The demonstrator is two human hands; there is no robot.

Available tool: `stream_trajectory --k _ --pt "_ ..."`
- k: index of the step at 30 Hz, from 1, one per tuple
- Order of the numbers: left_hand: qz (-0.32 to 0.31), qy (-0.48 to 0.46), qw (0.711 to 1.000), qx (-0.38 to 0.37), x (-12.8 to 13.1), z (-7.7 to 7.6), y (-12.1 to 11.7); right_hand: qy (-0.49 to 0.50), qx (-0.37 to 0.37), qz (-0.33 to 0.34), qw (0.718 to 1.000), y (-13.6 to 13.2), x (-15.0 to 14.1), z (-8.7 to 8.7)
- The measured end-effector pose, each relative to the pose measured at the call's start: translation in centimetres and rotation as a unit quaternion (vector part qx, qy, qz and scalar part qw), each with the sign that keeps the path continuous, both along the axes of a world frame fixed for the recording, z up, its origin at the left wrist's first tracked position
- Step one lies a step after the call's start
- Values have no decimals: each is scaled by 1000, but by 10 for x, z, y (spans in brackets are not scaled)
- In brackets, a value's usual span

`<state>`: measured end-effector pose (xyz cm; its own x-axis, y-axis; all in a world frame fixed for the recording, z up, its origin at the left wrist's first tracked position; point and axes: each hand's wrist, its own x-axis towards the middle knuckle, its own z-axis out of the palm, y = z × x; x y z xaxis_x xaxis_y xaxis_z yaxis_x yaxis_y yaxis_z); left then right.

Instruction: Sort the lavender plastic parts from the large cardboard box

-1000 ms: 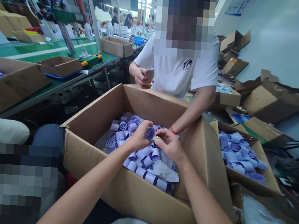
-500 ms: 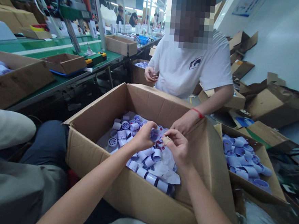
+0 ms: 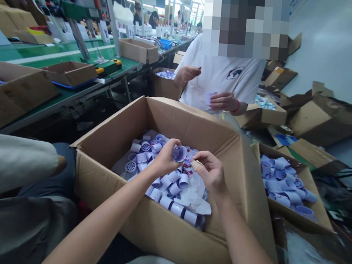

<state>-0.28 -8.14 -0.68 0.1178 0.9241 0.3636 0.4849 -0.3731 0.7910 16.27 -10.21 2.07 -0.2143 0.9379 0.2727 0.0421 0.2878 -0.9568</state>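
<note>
My left hand grips a small pale purple plastic cap above a big open cardboard box. My right hand, a plaster on one fingertip, pinches at the cap's edge; what it holds, if anything, is too small to make out. Under both hands the box holds several more purple caps and a crumpled clear bag.
A person in a white T-shirt sits across the box, holding a cap at chest height. A second box of purple caps stands to the right. Green workbench with boxes runs along the left. Loose cartons lie at the right wall.
The person opposite has lifted their hand out of the big box and up to their chest. My hands stay together over the box, still working on the cap.
</note>
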Motion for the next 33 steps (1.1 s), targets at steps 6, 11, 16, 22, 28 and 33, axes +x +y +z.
stream_trajectory --k 6,11,16,22,28,33 --pt "-18 -3 1000 9 0 -1 0 -27 25 16 999 3 2 -10" --pt "-8 0 1000 10 -1 -2 0 -57 28 36 997 6 0 -12" --pt "-19 34 999 17 -1 -3 0 -124 45 0 991 11 -4 -18" --pt "-59 82 993 57 -1 -1 -2 -225 173 -32 958 12 -6 -21" --pt "-135 46 983 115 -1 2 -8 -320 278 -124 897 10 -14 -23" --pt "-155 62 980 105 -1 3 -9 -264 220 -51 938 12 -12 -28"
